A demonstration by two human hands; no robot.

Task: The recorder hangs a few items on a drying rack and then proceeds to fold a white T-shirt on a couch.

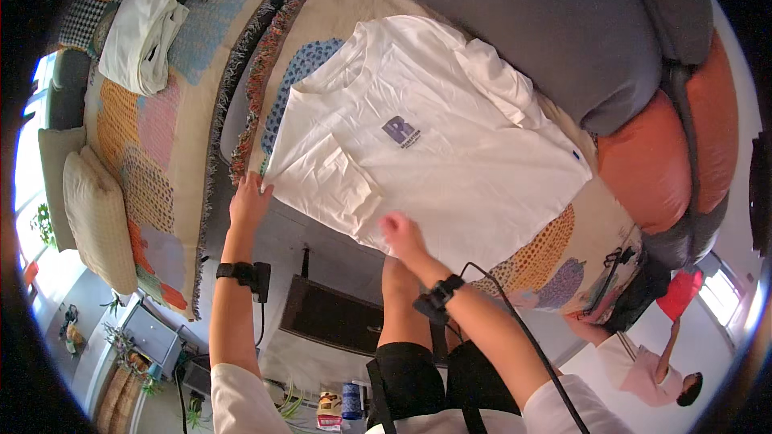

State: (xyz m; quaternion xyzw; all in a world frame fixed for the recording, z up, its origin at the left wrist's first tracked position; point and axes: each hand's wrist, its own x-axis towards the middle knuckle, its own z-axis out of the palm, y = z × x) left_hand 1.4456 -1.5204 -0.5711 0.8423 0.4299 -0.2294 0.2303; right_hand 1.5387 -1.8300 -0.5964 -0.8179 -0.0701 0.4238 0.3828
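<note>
A white T-shirt with a dark printed emblem on its chest lies spread on a patterned sofa cover. Its near sleeve is folded in across the front; the far sleeve lies bunched on the body. My left hand is at the shirt's near shoulder corner, its fingertips by the cloth's edge; whether they pinch it cannot be told. Over the near side edge, just beside the folded sleeve's cuff, is my right hand, blurred, its fingers curled. Whether cloth is between these fingers is unclear.
A folded white garment lies on the other covered seat at upper left, near cushions. Grey sofa cushions lie beyond the shirt. A dark cable passes by my right forearm. Another person holds something red at lower right.
</note>
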